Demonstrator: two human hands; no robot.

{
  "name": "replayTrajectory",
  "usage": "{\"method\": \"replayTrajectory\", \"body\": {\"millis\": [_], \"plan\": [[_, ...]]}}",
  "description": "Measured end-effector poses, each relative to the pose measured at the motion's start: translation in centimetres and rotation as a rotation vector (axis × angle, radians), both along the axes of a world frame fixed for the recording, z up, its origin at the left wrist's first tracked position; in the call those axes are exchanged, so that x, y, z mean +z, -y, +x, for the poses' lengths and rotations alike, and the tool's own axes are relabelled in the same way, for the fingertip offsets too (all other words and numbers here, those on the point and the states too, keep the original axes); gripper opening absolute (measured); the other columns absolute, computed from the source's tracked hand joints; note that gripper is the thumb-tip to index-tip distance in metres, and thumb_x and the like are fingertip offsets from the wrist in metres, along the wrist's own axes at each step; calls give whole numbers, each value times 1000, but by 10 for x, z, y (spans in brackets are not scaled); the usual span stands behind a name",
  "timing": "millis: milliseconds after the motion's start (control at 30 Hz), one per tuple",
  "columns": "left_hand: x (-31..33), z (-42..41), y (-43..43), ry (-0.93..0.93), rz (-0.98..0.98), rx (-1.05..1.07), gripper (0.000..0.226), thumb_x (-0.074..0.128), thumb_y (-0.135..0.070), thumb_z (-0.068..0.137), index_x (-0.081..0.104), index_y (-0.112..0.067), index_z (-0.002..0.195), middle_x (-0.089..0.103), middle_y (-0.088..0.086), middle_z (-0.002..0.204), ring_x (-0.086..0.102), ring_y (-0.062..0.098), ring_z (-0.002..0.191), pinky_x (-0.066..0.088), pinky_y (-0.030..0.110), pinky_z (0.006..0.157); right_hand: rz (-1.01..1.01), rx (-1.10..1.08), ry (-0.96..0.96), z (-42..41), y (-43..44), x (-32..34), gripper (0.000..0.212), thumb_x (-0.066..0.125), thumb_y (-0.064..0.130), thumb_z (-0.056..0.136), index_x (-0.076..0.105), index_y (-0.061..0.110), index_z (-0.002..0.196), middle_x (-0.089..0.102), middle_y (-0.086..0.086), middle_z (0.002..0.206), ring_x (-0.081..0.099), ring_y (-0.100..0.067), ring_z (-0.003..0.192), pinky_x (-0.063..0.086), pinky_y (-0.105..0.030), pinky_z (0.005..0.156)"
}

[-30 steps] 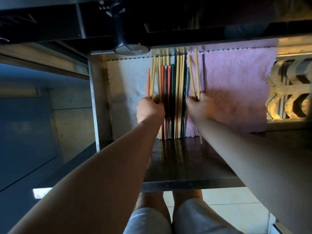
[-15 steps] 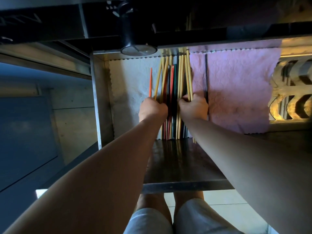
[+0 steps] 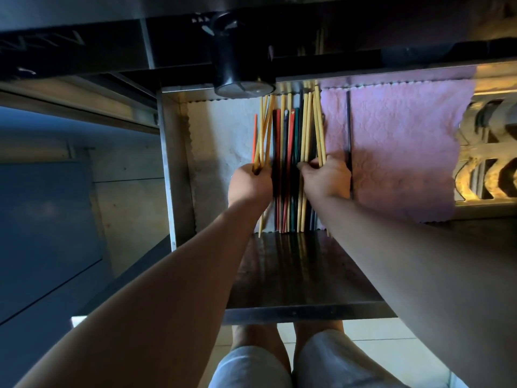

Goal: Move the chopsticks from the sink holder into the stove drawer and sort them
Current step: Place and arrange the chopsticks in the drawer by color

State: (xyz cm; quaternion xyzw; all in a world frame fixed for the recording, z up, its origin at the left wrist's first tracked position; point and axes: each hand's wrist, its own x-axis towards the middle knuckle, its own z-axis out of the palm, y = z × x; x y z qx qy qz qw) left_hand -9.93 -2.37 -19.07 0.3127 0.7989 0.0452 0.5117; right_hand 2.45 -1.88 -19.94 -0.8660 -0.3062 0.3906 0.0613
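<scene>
An open metal drawer (image 3: 167,163) under the stove holds a row of chopsticks lying lengthwise. Red, dark and green chopsticks (image 3: 288,152) lie in the middle of the row. My left hand (image 3: 249,186) grips a small bunch of yellow wooden chopsticks (image 3: 264,130) at the row's left side, their tips fanned and raised. My right hand (image 3: 327,180) pinches a pair of yellow chopsticks (image 3: 319,124) at the right side, beside more yellow ones (image 3: 305,135). One orange chopstick (image 3: 254,135) lies alone at the far left.
A white liner cloth (image 3: 218,141) covers the drawer's left half and a pink cloth (image 3: 400,141) its right half, with a dark single stick (image 3: 349,121) on the pink one. A black stove knob (image 3: 240,65) hangs above the drawer. The drawer's dark front panel (image 3: 302,270) is near me.
My left hand has gathered yellow chopsticks and shifted them left, apart from the coloured ones. My right hand has moved in from the pink cloth with its yellow pair to the row's right edge.
</scene>
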Motion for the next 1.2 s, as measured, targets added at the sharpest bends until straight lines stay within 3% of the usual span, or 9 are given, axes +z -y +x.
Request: {"method": "replayTrajectory", "body": {"millis": [200,367,467,567,667,767,900,1033,1200], "plan": [[0,-4,2,37,29,26,31,52,-32,97,54,-16,69,50,-2,59,48,19,54,38,26,51,-52,47,47,-8,-3,6,28,63,33,77,67,14,97,69,-9,103,67,-29,96,56,-39,86],[4,-4,0,5,33,-1,28,48,-37,96,60,-14,88,59,11,91,51,18,61,35,27,53,-129,75,57,-10,-10,5,45,64,33,77,63,6,113,66,-14,116,65,-32,106,53,-42,92],[8,-3,1,8,28,-38,30,45,-39,97,58,-15,84,58,7,79,54,22,66,40,29,54,-111,42,37,-5,-9,4,45,64,33,80,62,4,115,65,-15,117,64,-32,107,53,-39,93],[8,-1,3,15,14,-27,37,40,-46,90,62,-17,89,65,10,83,62,34,82,53,41,74,-62,34,17,-1,-7,4,41,61,34,88,63,3,114,65,-14,118,63,-30,109,50,-31,89],[9,4,5,100,38,55,28,44,-33,97,62,-13,90,62,2,72,56,19,62,45,31,57,-50,13,-58,7,-4,4,39,61,38,90,64,8,114,65,-13,115,61,-28,109,46,-28,85],[10,11,7,179,61,177,20,44,-22,100,58,-12,90,64,6,73,58,18,59,56,39,64,-28,-101,-215,14,1,7,21,64,40,88,57,21,87,59,-2,81,60,-22,82,41,-24,66],[6,17,6,129,51,248,18,43,-23,100,58,-19,92,64,5,82,54,21,64,51,39,66,12,-110,-299,20,5,14,30,61,38,91,59,19,68,52,7,62,48,-7,56,35,-22,53],[4,23,4,87,61,266,14,49,-22,95,57,-17,85,56,0,70,48,17,58,40,27,61,40,-164,-352,20,5,18,29,51,33,97,59,19,73,57,6,63,52,-8,58,36,-20,53],[0,30,9,26,56,148,9,60,-21,89,68,-18,84,64,2,70,56,17,61,44,24,56,54,-314,-533,21,9,20,29,50,34,98,53,16,75,37,4,47,32,-8,31,26,-15,36]]}}
